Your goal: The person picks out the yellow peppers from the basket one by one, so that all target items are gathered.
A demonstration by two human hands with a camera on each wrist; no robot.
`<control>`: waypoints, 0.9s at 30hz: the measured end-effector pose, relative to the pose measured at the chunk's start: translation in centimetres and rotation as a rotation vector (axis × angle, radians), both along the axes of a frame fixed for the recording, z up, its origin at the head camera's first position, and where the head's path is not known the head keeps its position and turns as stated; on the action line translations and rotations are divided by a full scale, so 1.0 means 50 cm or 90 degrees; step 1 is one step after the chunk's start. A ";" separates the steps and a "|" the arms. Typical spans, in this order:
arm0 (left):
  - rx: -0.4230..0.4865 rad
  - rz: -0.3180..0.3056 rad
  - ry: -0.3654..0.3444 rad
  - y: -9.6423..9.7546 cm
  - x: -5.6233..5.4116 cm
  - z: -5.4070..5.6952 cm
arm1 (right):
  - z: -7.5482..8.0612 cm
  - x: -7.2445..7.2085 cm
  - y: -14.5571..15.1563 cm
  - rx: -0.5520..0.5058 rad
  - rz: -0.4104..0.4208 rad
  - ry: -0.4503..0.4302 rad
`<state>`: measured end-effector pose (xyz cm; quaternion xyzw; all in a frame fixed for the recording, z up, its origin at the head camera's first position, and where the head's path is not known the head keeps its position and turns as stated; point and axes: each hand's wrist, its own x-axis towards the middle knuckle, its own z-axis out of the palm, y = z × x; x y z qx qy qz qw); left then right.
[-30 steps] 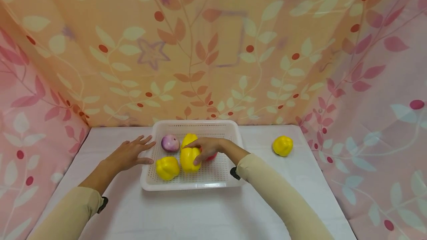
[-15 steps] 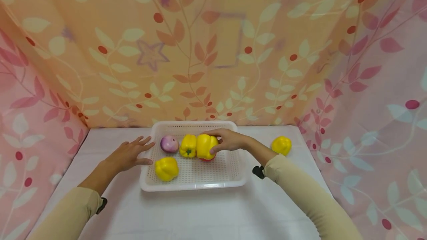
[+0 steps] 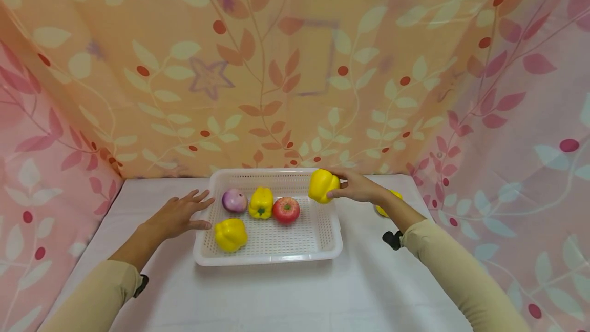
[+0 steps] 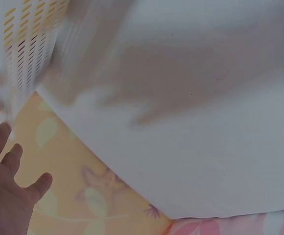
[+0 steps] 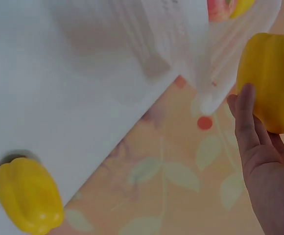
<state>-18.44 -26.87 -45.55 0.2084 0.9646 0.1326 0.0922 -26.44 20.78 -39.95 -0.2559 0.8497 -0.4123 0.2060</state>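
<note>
My right hand (image 3: 357,186) grips a yellow bell pepper (image 3: 323,186) between thumb and fingers, above the right end of a white perforated basket (image 3: 295,257). The right wrist view shows the same held pepper (image 5: 272,81) at its right edge. My left hand (image 3: 182,213) is at the basket's left rim, fingers spread and holding nothing; whether it touches the rim I cannot tell. Inside the basket lie a purple onion-like vegetable (image 3: 235,201), a yellow pepper with its green stem end showing (image 3: 261,203), a red apple (image 3: 286,211) and another yellow pepper (image 3: 231,235) at the front left.
On the white-covered table (image 3: 286,301), right of the basket, lies one more yellow pepper (image 5: 28,195); in the head view my right forearm partly covers it. Floral cloth (image 3: 262,65) hangs behind the table and on both sides.
My right hand has lifted the yellow pepper from the middle of the basket and carried it right, over the right rim. The apple is now uncovered. My left hand has stayed in place.
</note>
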 end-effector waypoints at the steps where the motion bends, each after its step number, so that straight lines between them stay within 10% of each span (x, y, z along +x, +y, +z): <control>1: 0.000 0.000 0.000 0.001 0.000 0.001 | -0.001 -0.001 0.012 0.002 -0.013 0.004; 27: 0.000 -0.007 0.010 0.003 0.002 0.006 | -0.132 -0.017 0.159 -0.015 -0.268 0.014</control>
